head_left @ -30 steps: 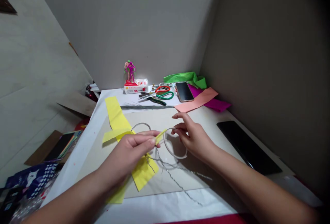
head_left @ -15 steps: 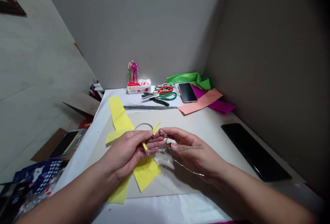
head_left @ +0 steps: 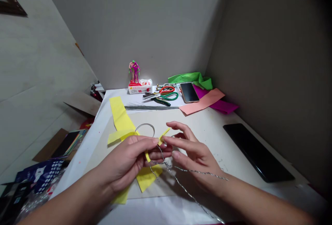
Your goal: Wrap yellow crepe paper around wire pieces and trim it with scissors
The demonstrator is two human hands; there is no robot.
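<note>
The left hand clamps its grip on a yellow strip and wire; the right hand holds its grip apart, just beside it

From my remote view I see a smartphone beside green-handled scissors, salmon paper, magenta paper, lime-green paper, and a wire figure on a white box.

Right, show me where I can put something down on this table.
The grey card is bare between the salmon paper, the right hand and the black panel. It's crowded at the far end, with scissors and a phone, and around the left hand, with yellow paper and wire.
</note>
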